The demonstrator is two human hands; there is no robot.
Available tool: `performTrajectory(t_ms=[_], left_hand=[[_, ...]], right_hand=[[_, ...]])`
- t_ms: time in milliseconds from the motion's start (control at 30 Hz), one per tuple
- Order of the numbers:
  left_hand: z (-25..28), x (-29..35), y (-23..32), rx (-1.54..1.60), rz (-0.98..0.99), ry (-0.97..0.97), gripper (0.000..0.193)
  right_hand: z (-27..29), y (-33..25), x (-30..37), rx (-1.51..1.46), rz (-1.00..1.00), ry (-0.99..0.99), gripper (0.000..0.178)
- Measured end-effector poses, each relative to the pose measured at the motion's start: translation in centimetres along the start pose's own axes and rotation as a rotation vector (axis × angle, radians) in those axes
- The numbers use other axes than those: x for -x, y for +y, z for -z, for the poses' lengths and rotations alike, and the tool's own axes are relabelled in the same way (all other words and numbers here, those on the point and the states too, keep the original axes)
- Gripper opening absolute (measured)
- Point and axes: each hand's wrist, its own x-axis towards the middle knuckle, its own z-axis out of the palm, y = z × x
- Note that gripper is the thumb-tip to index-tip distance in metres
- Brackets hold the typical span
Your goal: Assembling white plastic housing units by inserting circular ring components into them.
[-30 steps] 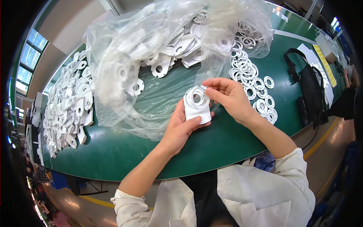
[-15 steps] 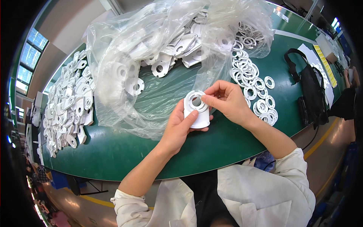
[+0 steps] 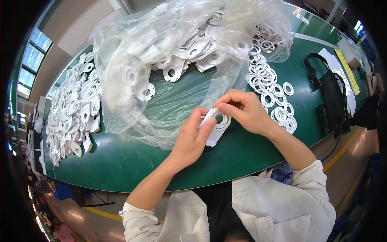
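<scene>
Above the table's near middle, my left hand (image 3: 191,137) grips a flat white plastic part (image 3: 213,138) by its left side, thumb on the face. A white ring (image 3: 228,119) sits on the part's round end, around its hole. At the upper edge of that ring my right hand (image 3: 249,113) is closed, thumb and forefinger pinching the rim. The other right fingers are curled. Whether the ring lies fully flat in the part cannot be made out.
A large clear plastic bag (image 3: 121,117) spreads over the green table (image 3: 161,169) with many white parts (image 3: 172,72) inside. To the left lies a heap of white parts (image 3: 74,109). Loose white rings (image 3: 267,99) lie right, near a black bag (image 3: 333,94).
The white part has tilted and turned in my left hand, moving slightly right and down. My right fingers have shifted from the ring's right side to its upper edge.
</scene>
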Motion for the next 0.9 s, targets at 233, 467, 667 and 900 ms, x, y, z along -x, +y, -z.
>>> performTrajectory(t_ms=[233, 467, 667, 900], left_hand=[[0.5, -0.3, -0.7, -0.293, -0.229, 0.16, 0.014], [1.2, -0.4, -0.9, -0.306, -0.132, 0.041, 0.019], [-0.1, -0.5, -0.8, 0.463, -0.135, 0.156, 0.017], [-0.1, -0.1, -1.1, 0.235, -0.105, -0.016, 0.02]], right_hand=[[-0.8, 0.5, 0.2, 0.358, 0.175, -0.039, 0.01], [-1.3, 0.6, 0.5, 0.388, 0.159, -0.076, 0.009], [-0.8, 0.9, 0.0, -0.099, -0.03, 0.046, 0.022], [-0.8, 1.0, 0.2, -0.054, -0.009, 0.041, 0.021]])
